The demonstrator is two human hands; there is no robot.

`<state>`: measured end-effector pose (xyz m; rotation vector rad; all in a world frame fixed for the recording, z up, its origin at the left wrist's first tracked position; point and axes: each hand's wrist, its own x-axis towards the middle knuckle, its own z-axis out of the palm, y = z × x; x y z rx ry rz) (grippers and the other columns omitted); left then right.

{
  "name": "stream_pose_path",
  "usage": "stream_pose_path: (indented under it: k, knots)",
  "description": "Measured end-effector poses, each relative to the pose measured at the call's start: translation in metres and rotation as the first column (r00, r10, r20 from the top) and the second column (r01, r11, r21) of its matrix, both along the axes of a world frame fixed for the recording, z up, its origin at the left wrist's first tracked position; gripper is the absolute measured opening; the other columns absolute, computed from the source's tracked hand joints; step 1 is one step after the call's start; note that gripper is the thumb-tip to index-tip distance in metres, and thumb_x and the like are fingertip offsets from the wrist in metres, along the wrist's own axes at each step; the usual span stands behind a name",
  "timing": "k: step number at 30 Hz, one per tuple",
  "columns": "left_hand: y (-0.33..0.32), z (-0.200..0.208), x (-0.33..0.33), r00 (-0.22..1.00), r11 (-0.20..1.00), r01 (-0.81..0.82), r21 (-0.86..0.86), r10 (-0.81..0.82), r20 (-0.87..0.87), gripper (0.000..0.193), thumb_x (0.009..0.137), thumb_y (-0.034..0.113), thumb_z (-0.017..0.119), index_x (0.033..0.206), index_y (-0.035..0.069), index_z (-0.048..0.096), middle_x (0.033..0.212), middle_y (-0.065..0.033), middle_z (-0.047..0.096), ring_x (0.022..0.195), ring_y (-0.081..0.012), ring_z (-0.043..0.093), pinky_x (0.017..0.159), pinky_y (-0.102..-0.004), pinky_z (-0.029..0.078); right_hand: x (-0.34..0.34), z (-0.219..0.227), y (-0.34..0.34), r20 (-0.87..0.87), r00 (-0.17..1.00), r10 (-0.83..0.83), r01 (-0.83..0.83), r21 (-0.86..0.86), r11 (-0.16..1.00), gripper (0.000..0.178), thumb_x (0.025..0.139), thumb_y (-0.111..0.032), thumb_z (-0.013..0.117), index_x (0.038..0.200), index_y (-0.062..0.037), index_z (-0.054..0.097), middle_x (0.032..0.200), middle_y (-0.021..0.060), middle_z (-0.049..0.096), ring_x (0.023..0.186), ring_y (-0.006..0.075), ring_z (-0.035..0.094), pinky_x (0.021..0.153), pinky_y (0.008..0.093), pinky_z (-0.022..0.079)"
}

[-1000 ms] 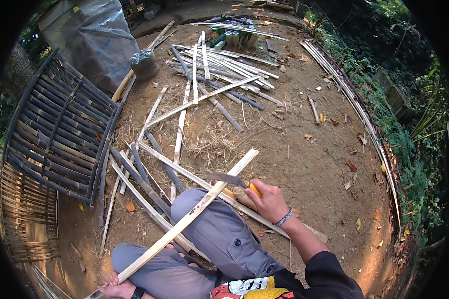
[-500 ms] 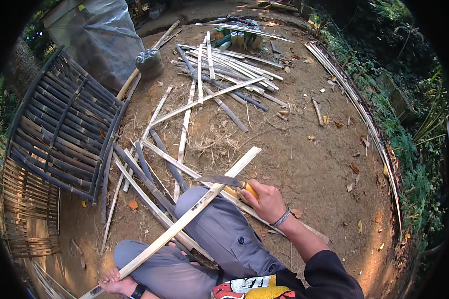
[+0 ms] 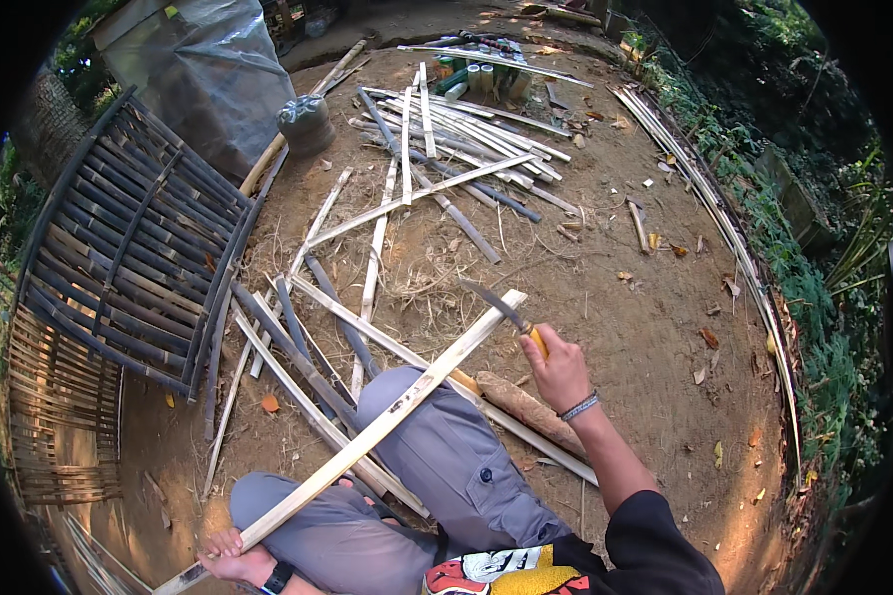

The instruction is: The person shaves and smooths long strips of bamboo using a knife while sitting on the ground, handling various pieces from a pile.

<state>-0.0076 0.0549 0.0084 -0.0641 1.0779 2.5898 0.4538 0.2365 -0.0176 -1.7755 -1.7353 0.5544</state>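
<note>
Across my legs (image 3: 437,451) lies the long pale wooden strip (image 3: 437,371), slanting forward and right from my left hand (image 3: 230,557), its far end just ahead and left of my right hand (image 3: 559,371), the nearer one there. Here's the knife (image 3: 496,301), blade over that end, pointing forward-left from my right hand; whether it touches, I can't tell. Right fingers wrap the yellow handle (image 3: 538,342); left fingers curl tight round the strip.
</note>
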Motion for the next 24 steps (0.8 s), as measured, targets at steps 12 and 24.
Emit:
stream_pose_path:
  k: [12,24]
  knots:
    - [-0.007,-0.011,-0.015,0.999,0.999,0.043,0.028,-0.043,-0.011,0.043,0.1,0.038,0.029,0.064,0.015,0.034,0.045,0.0019,0.026,0.035,-0.0083,0.023,0.035,-0.0216,0.024,-0.008,-0.007,-0.013,0.02,0.996,0.088,-0.09,0.175,0.98,0.036,0.095,-0.042,0.052,0.09,-0.0064,0.056,0.062,0.0169,0.059,0.059,0.0368,0.062,0.051,0.0433,0.048]
    - [-0.011,-0.011,-0.015,0.997,0.997,0.073,0.034,-0.072,-0.026,0.041,0.099,0.036,0.029,0.064,0.015,0.034,0.045,0.0017,0.027,0.035,-0.0082,0.024,0.036,-0.0219,0.024,0.016,-0.007,0.01,0.014,1.0,-0.02,0.02,-0.013,1.0,0.036,0.093,-0.043,0.054,0.093,-0.007,0.057,0.071,0.0187,0.063,0.069,0.038,0.064,0.059,0.0467,0.049]
